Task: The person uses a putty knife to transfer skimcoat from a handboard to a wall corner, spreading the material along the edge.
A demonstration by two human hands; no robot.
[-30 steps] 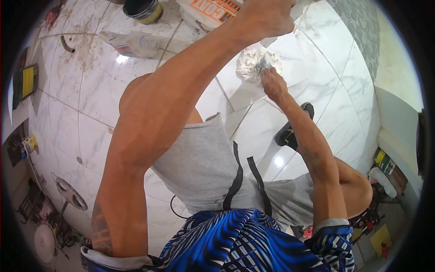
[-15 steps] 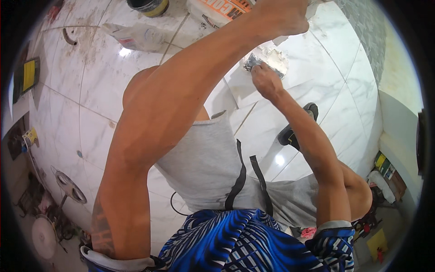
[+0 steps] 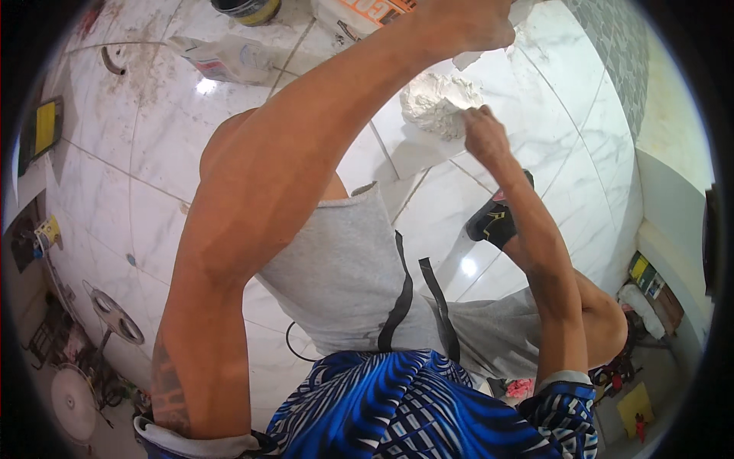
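My right hand (image 3: 487, 138) is closed round a putty knife (image 3: 457, 113), whose blade is at the right side of a mound of wet white putty (image 3: 428, 99). The mound lies low over the white marbled floor tiles. My left arm reaches across the view to the top, where my left hand (image 3: 482, 29) is closed beyond the putty. Pale material shows at its fingers and below it, but I cannot make out what it grips, since the hand covers most of it.
A printed bag (image 3: 355, 15) stands behind my left forearm, with a whitish plastic bag (image 3: 222, 60) further left. A dark bucket (image 3: 252, 9) sits at the top edge. My shoe (image 3: 493, 222) rests on the tiles; a fan (image 3: 74, 402) stands at lower left.
My right hand has moved right and slightly nearer, drawing the putty knife from the mound's left part to its right side. More of the mound shows. My left hand has shifted slightly.
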